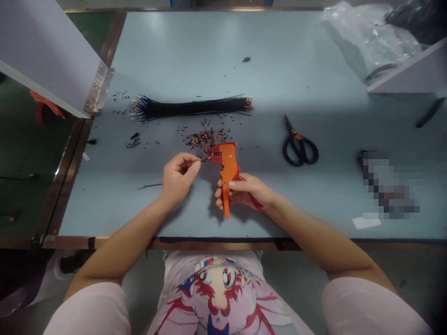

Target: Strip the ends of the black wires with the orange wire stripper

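Observation:
My left hand point(179, 177) is closed in a pinch on a thin black wire point(152, 185). One length of it sticks out to the left behind the hand, and the short end at my fingertips points toward the jaws of a wire stripper point(229, 160). That orange and red tool is upright in my right hand point(249, 188), its handles gripped and its jaws facing left. Whether the wire's tip touches the jaws, I cannot tell. Just beyond the jaws lies a pile of cut insulation scraps point(202, 138). Farther back rests a bundle of black wires point(195, 108) with blue terminals at its left end.
Black-handled scissors point(301, 145) lie to the right of the stripper. A pixelated object point(389, 181) sits farther right on the blue-grey table point(265, 37). White panels point(52, 51) rise at the left and right, and clear plastic bags point(373, 37) fill the back right corner.

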### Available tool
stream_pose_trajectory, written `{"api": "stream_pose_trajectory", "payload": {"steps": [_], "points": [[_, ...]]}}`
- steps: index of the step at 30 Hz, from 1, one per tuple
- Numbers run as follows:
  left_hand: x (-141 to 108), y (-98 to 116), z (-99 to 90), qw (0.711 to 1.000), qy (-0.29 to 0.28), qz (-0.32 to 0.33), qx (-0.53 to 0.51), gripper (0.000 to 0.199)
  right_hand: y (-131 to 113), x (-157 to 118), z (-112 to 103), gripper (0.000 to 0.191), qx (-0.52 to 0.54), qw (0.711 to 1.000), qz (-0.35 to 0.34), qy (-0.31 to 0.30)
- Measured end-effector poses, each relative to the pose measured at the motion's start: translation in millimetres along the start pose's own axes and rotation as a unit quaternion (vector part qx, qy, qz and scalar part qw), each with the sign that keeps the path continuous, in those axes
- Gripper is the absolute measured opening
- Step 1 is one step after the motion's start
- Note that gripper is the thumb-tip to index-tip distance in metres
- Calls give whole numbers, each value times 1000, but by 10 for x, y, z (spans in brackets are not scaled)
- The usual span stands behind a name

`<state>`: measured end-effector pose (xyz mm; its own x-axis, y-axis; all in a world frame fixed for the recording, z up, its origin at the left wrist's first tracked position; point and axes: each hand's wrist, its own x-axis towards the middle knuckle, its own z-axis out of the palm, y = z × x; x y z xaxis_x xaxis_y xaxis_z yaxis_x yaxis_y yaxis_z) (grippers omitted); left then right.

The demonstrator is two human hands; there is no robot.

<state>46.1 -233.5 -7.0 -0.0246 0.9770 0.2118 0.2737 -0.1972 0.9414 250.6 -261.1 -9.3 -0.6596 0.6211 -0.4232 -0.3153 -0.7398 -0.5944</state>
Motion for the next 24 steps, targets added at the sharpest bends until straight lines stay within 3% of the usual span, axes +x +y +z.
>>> {"api": "stream_pose_trajectory", "payload": {"steps": [5,13,20,24], "points": [[-108,-5,115,995,-58,-56,-62,16,56,1,15,33,77,994,3,-73],[-213,-10,209,962,-152,-121,-191,24,91,-62,107,31,80,987,-7,-137],[-233,-21,219,961,-160,-93,-206,24,104,-72,109,25,81,984,-8,-161],[-234,2,215,951,-165,-114,-235,18,113,-70,99,23,82,983,-11,-161]]}}
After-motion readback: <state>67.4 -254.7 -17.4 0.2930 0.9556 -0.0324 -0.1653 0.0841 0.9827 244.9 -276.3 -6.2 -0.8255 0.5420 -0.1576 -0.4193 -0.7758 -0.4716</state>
